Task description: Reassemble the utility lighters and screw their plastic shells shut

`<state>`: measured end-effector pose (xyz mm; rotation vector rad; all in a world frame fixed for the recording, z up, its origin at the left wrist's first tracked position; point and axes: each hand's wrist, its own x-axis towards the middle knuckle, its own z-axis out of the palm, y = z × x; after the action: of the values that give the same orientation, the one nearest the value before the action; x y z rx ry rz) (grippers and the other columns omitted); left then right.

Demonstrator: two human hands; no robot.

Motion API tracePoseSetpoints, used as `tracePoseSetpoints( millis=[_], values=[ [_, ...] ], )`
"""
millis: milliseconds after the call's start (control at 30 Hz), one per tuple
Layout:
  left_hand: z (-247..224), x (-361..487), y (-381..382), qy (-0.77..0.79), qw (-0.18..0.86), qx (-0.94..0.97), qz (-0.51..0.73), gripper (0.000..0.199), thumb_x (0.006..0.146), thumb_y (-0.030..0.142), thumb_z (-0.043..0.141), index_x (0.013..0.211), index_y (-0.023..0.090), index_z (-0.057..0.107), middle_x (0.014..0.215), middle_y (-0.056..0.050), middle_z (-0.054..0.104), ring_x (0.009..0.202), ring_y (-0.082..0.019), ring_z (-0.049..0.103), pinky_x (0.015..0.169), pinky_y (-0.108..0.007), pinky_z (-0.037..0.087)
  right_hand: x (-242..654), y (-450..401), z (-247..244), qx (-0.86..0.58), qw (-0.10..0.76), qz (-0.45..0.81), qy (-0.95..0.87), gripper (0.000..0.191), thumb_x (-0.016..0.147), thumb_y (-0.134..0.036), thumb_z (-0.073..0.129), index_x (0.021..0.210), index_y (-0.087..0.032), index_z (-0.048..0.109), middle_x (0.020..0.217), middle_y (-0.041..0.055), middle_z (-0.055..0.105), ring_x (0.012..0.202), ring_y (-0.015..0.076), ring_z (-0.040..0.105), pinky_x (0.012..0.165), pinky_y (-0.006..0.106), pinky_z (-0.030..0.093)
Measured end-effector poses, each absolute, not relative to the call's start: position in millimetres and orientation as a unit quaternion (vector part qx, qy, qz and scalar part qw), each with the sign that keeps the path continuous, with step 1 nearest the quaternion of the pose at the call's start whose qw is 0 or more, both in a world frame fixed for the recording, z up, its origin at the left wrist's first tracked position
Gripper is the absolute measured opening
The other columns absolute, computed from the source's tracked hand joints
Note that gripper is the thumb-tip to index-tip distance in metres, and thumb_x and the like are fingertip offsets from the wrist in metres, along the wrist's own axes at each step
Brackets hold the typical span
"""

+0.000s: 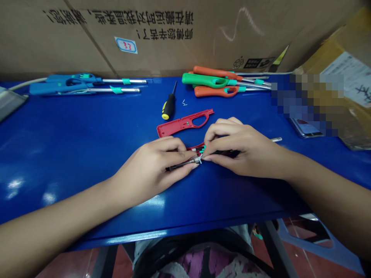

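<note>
My left hand (158,162) is closed, thumb and fingers pinching a slim dark lighter part (179,165) with a metal and white tip (198,159). My right hand (240,148) is closed over an opened red lighter half (195,147), its fingertips meeting beside the white tip. Dark and green parts show inside that half. Its metal tube (276,139) sticks out beyond my right hand. Most of this lighter is hidden under my fingers. Just behind my hands lies the separate red shell half (182,124), inner side up.
A black and yellow screwdriver (169,106) lies near several small screws (184,103). Blue lighters (66,85) rest at back left; orange and green lighters (205,80) at back right. A large cardboard box (162,50) walls the rear. A phone (307,128) lies right, by another box (327,58).
</note>
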<state>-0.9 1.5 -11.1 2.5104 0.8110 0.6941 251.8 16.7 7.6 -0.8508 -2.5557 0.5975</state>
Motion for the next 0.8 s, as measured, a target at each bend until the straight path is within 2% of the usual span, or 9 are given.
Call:
tracePoseSetpoints(
  millis=[800],
  values=[
    [-3.1, -0.3, -2.7, 0.300, 0.221, 0.892, 0.257, 0.022, 0.097, 0.020, 0.067, 0.116, 0.014, 0.076, 0.094, -0.004, 0.068, 0.084, -0.010, 0.065, 0.078, -0.021, 0.051, 252.0, 18.0, 7.6, -0.274, 0.225, 0.184, -0.917, 0.010, 0.094, -0.018, 0.066, 0.088, -0.020, 0.073, 0.091, 0.0009, 0.066, 0.087, 0.0142, 0.060, 0.087, 0.036, 0.035]
  ],
)
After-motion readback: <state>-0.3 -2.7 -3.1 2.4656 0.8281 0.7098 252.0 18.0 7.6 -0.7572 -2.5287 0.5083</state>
